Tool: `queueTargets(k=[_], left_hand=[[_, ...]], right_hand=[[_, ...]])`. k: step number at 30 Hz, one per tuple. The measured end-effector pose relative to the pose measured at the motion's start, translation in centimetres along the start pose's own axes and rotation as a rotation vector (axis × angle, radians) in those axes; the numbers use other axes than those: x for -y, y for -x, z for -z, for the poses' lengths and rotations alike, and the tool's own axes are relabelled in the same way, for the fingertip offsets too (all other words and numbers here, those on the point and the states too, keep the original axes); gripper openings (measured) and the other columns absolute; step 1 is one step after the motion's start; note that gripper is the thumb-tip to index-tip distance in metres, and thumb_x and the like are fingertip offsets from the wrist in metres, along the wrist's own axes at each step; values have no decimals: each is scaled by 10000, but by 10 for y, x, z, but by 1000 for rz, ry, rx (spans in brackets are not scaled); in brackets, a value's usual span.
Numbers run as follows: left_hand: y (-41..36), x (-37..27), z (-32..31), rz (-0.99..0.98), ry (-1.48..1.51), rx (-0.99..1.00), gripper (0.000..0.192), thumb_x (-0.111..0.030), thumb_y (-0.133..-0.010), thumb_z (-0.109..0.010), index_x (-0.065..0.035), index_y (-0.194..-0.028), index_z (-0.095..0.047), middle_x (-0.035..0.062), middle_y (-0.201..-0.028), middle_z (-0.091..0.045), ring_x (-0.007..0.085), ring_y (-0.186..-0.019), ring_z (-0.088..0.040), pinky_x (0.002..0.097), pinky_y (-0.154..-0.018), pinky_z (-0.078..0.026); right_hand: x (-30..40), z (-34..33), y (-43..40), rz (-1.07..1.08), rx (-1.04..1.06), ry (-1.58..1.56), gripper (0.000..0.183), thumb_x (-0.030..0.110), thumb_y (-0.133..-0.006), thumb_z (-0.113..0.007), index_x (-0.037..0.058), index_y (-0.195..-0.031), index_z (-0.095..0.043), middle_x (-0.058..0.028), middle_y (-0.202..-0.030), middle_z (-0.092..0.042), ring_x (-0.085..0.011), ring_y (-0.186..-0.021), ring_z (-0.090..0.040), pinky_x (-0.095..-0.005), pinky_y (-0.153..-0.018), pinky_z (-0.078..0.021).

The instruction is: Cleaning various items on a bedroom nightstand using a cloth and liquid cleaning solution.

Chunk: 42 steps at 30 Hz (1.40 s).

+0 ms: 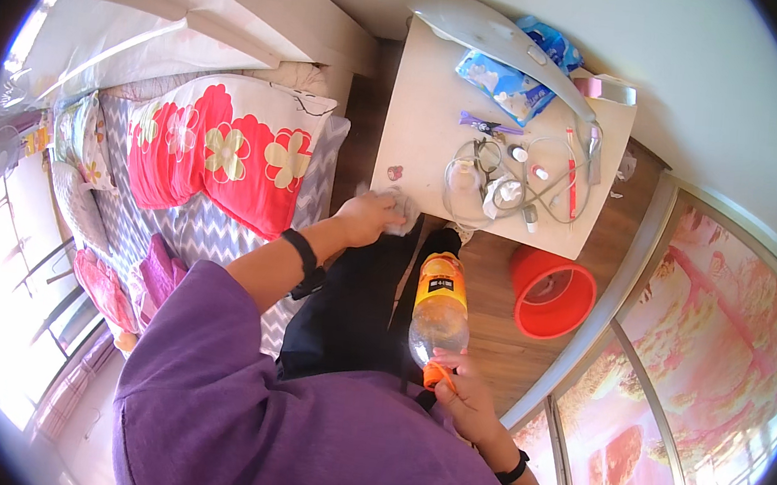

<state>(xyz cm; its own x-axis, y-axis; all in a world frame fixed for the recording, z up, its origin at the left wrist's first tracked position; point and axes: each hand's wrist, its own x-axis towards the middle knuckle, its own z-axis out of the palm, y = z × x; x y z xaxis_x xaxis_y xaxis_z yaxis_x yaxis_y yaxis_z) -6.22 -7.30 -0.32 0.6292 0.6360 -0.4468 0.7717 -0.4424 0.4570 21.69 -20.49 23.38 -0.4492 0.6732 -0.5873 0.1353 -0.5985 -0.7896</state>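
Note:
My left hand (365,218) holds a crumpled, whitish cloth or tissue (401,216), blurred, against the near left corner of the small white table (416,127). Low in front of my body, my right hand (469,395) grips the neck of a large clear plastic bottle (439,327) by its orange cap and loop handle (436,375). The bottle has a yellow and orange label and points away from me. I cannot tell how much liquid it holds. Close to my left hand, a small pink sticker (394,172) is on the tabletop.
On the table are a white desk lamp (503,41), blue wipes packs (506,86), looped cable (524,199), small bottles (518,153), crumpled tissue (502,195) and a red pencil (572,182). A red bin (554,295) stands at right. A bed with a red floral pillow (220,148) lies left.

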Motion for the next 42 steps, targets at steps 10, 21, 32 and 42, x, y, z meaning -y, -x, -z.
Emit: queueTargets(k=[10, 21, 32, 42], left_hand=[[-133, 46, 117, 406, 165, -383, 374, -294, -809, -584, -200, -1172, -590, 131, -1143, -574, 317, -1025, -576, 412, -852, -478], [-74, -46, 56, 112, -63, 86, 172, -286, -743, -600, -151, -814, -679, 110, -864, -633, 322, -899, -607, 435, -901, -447], [-181, 6, 76, -44, -120, -277, 197, -178, -786, -609, -92, -963, -613, 125, -822, -625, 316, -823, -604, 409, -784, -491], [-150, 66, 146, 536, 36, -178, 302, -311, -754, -594, -55, -912, -624, 180, -904, -652, 358, -891, -619, 448, -789, -488]], right_hand=[[-45, 2, 28, 9, -155, -39, 211, 151, -887, -553, -39, -823, -621, -127, -1110, -568, -291, -1122, -507, -455, -1077, -210], [-72, 12, 37, -4, -229, -99, 221, 134, -885, -549, -49, -764, -576, -156, -1100, -561, -307, -1071, -514, -387, -1009, -321], [-78, 9, 33, -27, -249, -88, 206, 127, -880, -536, -55, -828, -617, -157, -1089, -582, -308, -1110, -522, -384, -1001, -346], [-89, 9, 25, -89, -325, -127, 177, 110, -865, -548, -47, -844, -628, -132, -1067, -598, -291, -1093, -546, -421, -1050, -286]])
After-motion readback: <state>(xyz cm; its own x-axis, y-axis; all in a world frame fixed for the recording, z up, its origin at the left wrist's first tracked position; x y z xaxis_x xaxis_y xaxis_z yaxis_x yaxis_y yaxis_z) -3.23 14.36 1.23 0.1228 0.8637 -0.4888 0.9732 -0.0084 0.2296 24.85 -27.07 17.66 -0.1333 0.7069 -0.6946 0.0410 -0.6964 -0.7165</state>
